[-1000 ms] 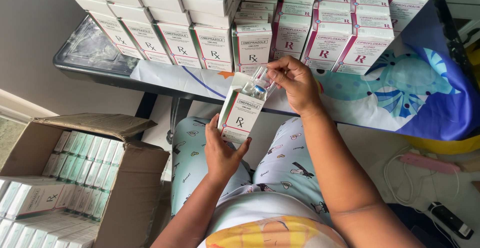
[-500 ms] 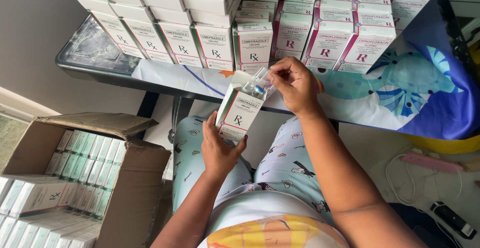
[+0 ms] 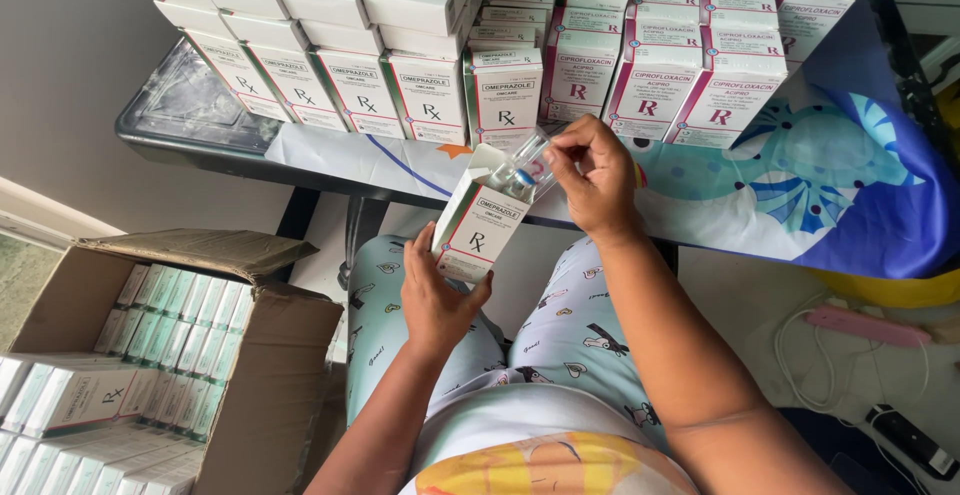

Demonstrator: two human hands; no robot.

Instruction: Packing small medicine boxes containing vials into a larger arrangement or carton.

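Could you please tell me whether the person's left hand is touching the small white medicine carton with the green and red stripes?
Touching. The head view shows the left hand gripping the bottom of the small white medicine carton, fingers wrapped around its lower end.

Single head-worn view, looking steeply down from close above the lap; bench edge crosses the upper frame, floor and cardboard carton lower left.

Stacked medicine boxes crowd the worktop, leaving only its front strip free; an open carton blocks the floor at left.
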